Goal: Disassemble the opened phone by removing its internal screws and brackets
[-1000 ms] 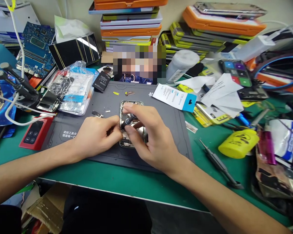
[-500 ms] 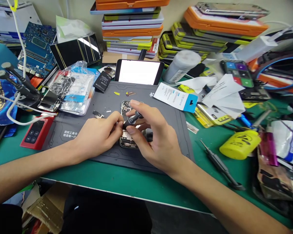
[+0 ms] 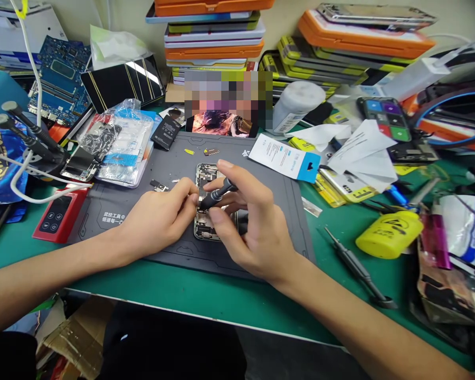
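An opened phone [image 3: 205, 224] lies face up on a dark grey work mat [image 3: 142, 211], its insides showing. My right hand [image 3: 253, 227] is closed around a small black screwdriver [image 3: 216, 195], whose tip points left and down onto the phone. My left hand [image 3: 160, 216] is curled with its fingertips pinched at the phone's left edge, close to the screwdriver tip. Whether those fingers hold a tiny part is hidden. A small loose component [image 3: 158, 185] lies on the mat just beyond my left hand.
A propped phone with a lit screen [image 3: 225, 119] stands behind the mat. Bagged parts [image 3: 114, 142] and a red device [image 3: 57, 216] lie left. A second screwdriver [image 3: 356, 269], a yellow bottle [image 3: 388, 232] and papers lie right. Stacked cases fill the back.
My right hand has lifted and tilted the screwdriver so its handle points up to the right. My left fingertips shifted slightly up the phone's edge. The propped phone's screen changed its picture.
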The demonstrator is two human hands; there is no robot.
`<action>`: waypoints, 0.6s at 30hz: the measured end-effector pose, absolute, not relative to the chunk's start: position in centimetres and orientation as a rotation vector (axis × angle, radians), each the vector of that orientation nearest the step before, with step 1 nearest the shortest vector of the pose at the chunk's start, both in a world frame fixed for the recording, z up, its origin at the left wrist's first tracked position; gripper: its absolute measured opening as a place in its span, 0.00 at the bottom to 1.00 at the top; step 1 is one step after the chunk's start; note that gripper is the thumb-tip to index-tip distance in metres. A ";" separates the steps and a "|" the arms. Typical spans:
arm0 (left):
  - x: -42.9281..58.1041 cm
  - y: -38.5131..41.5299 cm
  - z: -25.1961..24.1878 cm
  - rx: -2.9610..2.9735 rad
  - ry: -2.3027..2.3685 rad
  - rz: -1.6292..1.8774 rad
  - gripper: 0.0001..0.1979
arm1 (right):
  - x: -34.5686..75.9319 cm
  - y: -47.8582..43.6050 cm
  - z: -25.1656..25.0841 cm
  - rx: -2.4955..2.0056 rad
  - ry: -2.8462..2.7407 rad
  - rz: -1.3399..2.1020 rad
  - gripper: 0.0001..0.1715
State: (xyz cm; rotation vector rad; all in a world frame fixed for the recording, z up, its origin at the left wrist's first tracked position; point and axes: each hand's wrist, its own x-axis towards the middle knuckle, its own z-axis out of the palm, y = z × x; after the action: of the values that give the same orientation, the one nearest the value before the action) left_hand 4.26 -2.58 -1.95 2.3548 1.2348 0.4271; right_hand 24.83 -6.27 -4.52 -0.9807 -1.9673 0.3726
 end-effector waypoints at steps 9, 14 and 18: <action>4.2 -2.6 -2.4 2.508 1.213 0.332 0.11 | 24.8 -6.3 -4.8 -1.001 -1.977 0.269 0.43; 4.1 -2.6 -1.9 2.540 1.147 0.318 0.10 | 24.6 -6.1 -5.0 -0.995 -1.926 0.248 0.42; 4.1 -2.6 -1.4 2.465 1.107 0.304 0.07 | 24.6 -6.2 -5.2 -0.973 -1.828 0.348 0.40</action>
State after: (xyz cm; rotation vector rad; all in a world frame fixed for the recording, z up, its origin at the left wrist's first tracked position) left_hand 4.10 -2.60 -1.42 2.4652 1.1072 0.3040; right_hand 24.61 -6.16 -5.16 -0.9734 -1.8282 0.3475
